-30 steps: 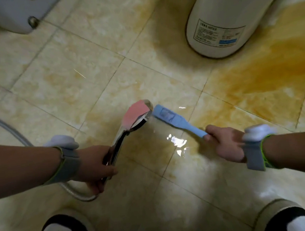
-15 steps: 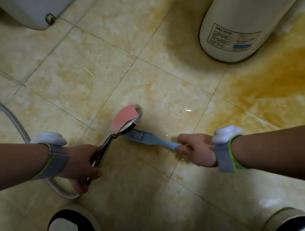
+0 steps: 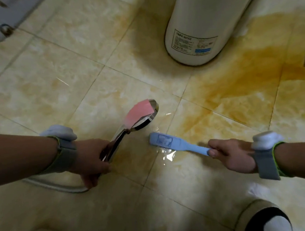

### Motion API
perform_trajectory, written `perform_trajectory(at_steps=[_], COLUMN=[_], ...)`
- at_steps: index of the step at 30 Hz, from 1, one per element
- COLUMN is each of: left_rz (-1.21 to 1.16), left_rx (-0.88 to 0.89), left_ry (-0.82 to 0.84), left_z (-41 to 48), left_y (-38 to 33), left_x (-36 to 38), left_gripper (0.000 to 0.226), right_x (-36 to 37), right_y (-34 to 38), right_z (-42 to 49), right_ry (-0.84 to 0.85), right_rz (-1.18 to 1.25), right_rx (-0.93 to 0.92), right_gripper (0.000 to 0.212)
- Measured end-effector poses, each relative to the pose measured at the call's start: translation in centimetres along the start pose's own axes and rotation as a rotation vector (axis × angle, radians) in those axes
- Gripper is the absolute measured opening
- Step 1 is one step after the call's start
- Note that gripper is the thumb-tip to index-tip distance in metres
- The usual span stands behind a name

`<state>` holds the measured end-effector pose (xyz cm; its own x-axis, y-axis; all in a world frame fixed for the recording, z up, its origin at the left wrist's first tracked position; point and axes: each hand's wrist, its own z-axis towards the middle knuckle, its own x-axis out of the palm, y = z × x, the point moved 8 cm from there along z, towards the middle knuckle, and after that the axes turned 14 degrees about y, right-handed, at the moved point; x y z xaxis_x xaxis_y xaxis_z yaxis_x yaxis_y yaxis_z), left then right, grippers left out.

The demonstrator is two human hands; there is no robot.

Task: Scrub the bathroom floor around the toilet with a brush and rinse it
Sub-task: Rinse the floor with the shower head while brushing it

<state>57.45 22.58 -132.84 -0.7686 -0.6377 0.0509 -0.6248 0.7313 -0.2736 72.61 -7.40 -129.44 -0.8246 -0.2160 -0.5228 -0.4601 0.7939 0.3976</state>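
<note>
At the centre of the frame, a chrome shower head [image 3: 144, 114] is gripped by the left hand [image 3: 92, 160], fingers curled round its handle. To its right, a light blue brush [image 3: 169, 143] is held head-down on the wet floor tiles [image 3: 86, 94], the right hand [image 3: 231, 155] clamped on its handle. A white cylinder [image 3: 205, 23] is seen at the upper right.

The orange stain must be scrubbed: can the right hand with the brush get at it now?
Probably yes. The right hand holds the blue brush close beside the orange stain, and nothing stands between them.

Pale blue brush [image 3: 169, 143], chrome shower head [image 3: 141, 116] (pink-tinted), marbled yellow-beige floor [image 3: 57, 85]
</note>
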Motion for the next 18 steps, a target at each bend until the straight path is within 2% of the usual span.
perform_trajectory(at_steps=[3, 5, 7, 10, 13, 15, 18], left_rz=[-0.042, -0.067, -0.076, -0.113, -0.150, -0.175, -0.223], left_rx=[0.018, 0.038, 0.057, 0.074, 0.097, 0.099, 0.091], left_ry=[0.015, 0.031, 0.040, 0.038, 0.072, 0.099, 0.100], left_z=[0.1, 0.5, 1.1, 1.9, 2.8, 3.7, 4.2], left_y=[-3.5, -6.0, -8.1, -10.2, -11.4, -12.4, -12.1], left_x=[0.4, 0.8, 1.2, 1.7, 2.5, 3.2, 3.9], left_gripper=[0.046, 0.046, 0.044, 0.036, 0.050, 0.055, 0.055], right_x=[-2.4, -3.3, -2.6, 0.1, 1.0, -0.4, -3.3], right_y=[-4.4, -5.3, -4.5, -2.5, -4.2, -7.5, -10.7], right_z=[-1.1, -1.4, -1.2, -0.5, -0.6, -1.1, -1.6], right_ry=[-0.185, -0.295, -0.286, -0.111, -0.010, -0.069, -0.260], right_rz=[0.094, 0.181, 0.248, 0.205, 0.204, 0.208, 0.229], right_rx=[0.157, 0.173, 0.093, -0.065, -0.064, 0.018, 0.116], right_gripper=[0.028, 0.026, 0.025, 0.027, 0.037, 0.039, 0.023])
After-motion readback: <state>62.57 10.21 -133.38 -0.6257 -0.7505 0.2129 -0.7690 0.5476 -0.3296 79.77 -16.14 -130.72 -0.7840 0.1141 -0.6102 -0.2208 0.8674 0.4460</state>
